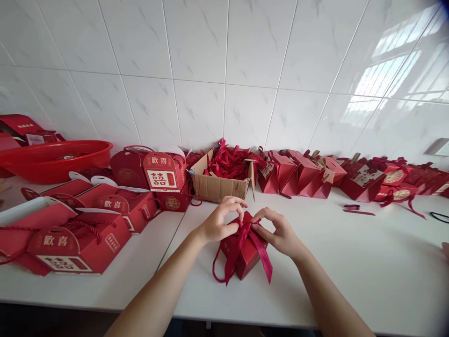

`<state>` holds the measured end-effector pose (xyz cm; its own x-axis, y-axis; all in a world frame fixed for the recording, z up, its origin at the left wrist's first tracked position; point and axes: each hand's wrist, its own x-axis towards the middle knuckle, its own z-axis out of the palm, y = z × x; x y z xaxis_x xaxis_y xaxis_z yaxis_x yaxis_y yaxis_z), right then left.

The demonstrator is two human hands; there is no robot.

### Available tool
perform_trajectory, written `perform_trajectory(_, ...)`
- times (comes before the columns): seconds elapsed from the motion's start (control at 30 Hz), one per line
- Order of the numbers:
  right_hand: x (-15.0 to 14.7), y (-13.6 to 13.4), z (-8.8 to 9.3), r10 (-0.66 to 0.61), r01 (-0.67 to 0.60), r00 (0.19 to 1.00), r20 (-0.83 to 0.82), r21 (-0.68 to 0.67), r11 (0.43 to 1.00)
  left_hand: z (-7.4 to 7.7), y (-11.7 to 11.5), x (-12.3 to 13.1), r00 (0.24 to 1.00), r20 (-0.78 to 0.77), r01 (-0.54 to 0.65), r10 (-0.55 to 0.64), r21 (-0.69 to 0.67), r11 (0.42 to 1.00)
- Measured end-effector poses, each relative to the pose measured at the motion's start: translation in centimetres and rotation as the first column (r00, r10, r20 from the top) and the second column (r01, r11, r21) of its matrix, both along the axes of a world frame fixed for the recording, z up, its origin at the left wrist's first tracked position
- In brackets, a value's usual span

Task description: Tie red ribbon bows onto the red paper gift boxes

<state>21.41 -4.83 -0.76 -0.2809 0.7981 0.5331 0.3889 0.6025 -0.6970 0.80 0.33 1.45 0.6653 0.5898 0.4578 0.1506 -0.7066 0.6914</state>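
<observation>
A small red gift box [245,255] stands on the white table [351,271] near the front edge. A dark red ribbon [245,231] is knotted on top of it, its tails hanging down the box's front. My left hand [219,220] pinches the ribbon on the left of the knot, fingers closed. On the other side of the knot my right hand [278,231] pinches the ribbon too. A red cord loop [214,271] hangs from the box's left side.
A cardboard carton [217,185] full of red ribbons sits behind the box. Folded red boxes [298,175] line the wall to the right. Larger red handled boxes [80,234] fill the left side, with a red basin [52,159] behind them. Loose ribbon pieces [358,210] lie at right.
</observation>
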Motion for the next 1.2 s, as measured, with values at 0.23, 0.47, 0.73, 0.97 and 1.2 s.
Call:
perform_trajectory(0.23,-0.02,-0.03,-0.12,0.015,-0.016,0.999,0.032,0.047,0.999,-0.14,-0.2,0.19,1.0,0.023,0.009,-0.01,0.062,0.998)
perform_trajectory(0.47,0.11,-0.01,-0.18,0.018,-0.022,0.998,0.055,0.072,0.997,-0.18,-0.26,0.29,1.0,0.025,-0.008,0.007,0.069,0.998)
perform_trajectory(0.73,0.22,0.09,-0.31,0.021,-0.026,0.998,0.062,0.072,0.997,-0.71,-0.05,0.31,0.999,-0.023,-0.018,0.022,0.156,0.988)
perform_trajectory(0.97,0.25,0.12,-0.49,0.009,-0.018,0.995,0.096,0.1,0.995,-0.59,-0.28,0.42,0.997,-0.044,-0.049,0.063,0.27,0.962)
perform_trajectory(1.2,0.15,0.09,-0.26,0.029,-0.043,0.994,0.103,0.136,0.99,-0.46,-0.15,0.46,0.997,-0.071,0.01,-0.009,0.01,1.0)
